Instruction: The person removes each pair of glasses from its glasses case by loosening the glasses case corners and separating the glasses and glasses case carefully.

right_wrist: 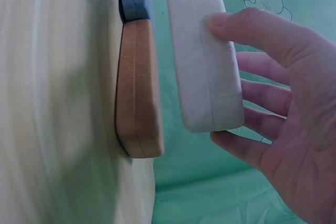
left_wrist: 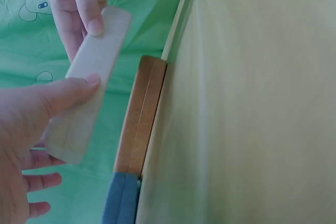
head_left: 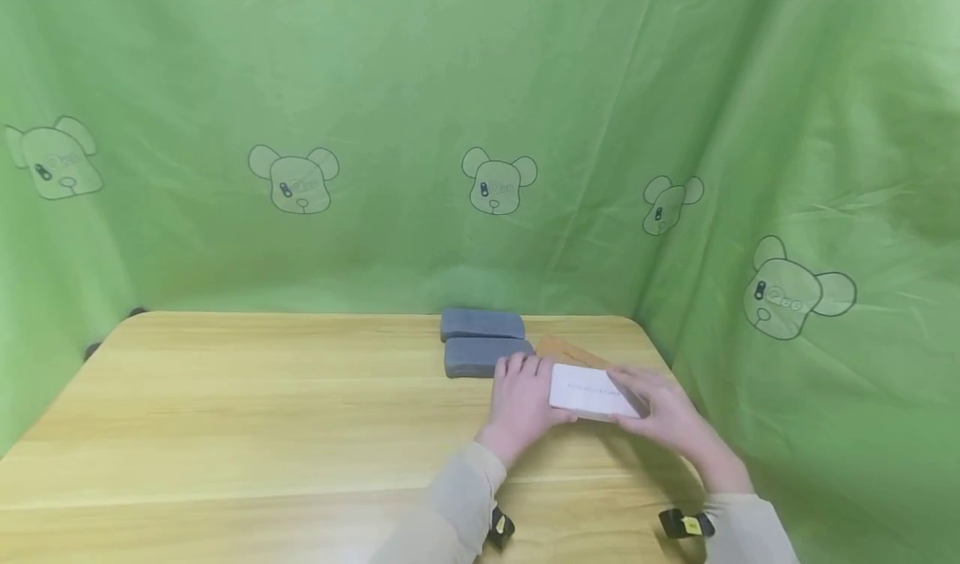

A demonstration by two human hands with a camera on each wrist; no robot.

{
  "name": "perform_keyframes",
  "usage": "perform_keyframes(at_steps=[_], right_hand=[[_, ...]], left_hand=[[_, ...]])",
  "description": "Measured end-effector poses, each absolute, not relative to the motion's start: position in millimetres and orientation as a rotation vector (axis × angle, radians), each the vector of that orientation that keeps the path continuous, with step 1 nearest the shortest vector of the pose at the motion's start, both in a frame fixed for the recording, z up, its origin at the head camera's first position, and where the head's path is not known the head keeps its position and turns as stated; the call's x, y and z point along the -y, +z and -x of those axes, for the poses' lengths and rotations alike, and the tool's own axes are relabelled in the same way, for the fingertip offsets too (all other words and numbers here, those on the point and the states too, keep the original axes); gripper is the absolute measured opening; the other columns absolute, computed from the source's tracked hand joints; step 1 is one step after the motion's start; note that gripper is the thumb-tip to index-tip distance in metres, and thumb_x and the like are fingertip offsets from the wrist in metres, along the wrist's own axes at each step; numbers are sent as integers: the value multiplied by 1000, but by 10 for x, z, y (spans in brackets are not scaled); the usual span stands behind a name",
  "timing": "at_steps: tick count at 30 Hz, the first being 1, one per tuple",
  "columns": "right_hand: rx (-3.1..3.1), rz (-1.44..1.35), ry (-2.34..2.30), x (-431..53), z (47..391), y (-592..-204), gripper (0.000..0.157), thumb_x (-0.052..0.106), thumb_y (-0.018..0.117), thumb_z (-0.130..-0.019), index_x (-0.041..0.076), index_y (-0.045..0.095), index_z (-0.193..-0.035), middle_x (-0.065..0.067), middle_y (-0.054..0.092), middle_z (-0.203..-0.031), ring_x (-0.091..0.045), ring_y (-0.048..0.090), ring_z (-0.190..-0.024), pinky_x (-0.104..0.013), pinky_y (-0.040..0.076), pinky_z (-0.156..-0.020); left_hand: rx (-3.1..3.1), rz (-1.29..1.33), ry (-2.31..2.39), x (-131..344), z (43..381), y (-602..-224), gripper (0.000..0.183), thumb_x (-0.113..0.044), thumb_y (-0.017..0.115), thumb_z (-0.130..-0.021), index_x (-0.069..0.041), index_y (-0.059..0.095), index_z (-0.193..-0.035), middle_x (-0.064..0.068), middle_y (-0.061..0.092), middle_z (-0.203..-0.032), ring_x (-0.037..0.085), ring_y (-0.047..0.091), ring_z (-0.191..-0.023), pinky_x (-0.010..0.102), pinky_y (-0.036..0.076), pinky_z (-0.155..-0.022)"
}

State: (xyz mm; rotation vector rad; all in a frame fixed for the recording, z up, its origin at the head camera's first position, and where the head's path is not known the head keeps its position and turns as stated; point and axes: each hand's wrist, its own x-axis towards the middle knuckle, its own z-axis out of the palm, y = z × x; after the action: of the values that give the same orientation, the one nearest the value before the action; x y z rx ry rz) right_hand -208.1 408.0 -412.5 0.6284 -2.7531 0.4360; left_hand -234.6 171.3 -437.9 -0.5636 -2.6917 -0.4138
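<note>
A white glasses case (head_left: 592, 389), with faint lettering on its lid, is held up over the right part of the table. My left hand (head_left: 525, 397) grips one end. At the other end, my right hand (head_left: 667, 410) holds it, thumb (right_wrist: 236, 24) on the seamed long side and fingers behind. The left wrist view shows both thumbs pressed on that same side of the white case (left_wrist: 97, 61). Just behind it lies a brown glasses case (head_left: 562, 350), partly hidden by the white one in the head view.
Two blue-grey glasses cases, a back one (head_left: 482, 324) and a front one (head_left: 480, 358), lie left of the brown case, near the table's (head_left: 262, 414) far edge. Green curtains (head_left: 405, 89) printed with bear heads surround the table at the back and sides.
</note>
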Motion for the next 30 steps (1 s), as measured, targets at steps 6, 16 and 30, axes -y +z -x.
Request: perform_keyframes(at_steps=[6, 16, 30], right_hand=[[2799, -636, 448, -4032, 2054, -4192, 65, 18, 83, -71, 0, 60, -128, -28, 58, -131, -50, 55, -118, -65, 42, -101], [2917, -636, 504, -3997, 2031, -4264, 67, 22, 83, -71, 3, 59, -131, -26, 58, -133, -48, 54, -121, -65, 41, -103], [3004, -664, 583, -4003, 2015, -4375, 66, 22, 82, -72, 3, 59, -131, -21, 61, -132, -44, 56, -122, -62, 40, -105]], left_hand=[[2738, 450, -436, -1746, 2206, -4485, 90, -71, 79, -58, -17, 57, -128, -2, 66, -117, 18, 54, -111, 37, 40, -100], [2865, 358, -413, -1813, 2081, -4590, 86, -69, 81, -56, -15, 59, -120, 0, 66, -113, 19, 55, -107, 40, 39, -100], [2989, 266, -391, -1870, 1938, -4584, 81, -63, 84, -56, -14, 57, -114, 2, 63, -104, 20, 53, -103, 43, 39, -99]])
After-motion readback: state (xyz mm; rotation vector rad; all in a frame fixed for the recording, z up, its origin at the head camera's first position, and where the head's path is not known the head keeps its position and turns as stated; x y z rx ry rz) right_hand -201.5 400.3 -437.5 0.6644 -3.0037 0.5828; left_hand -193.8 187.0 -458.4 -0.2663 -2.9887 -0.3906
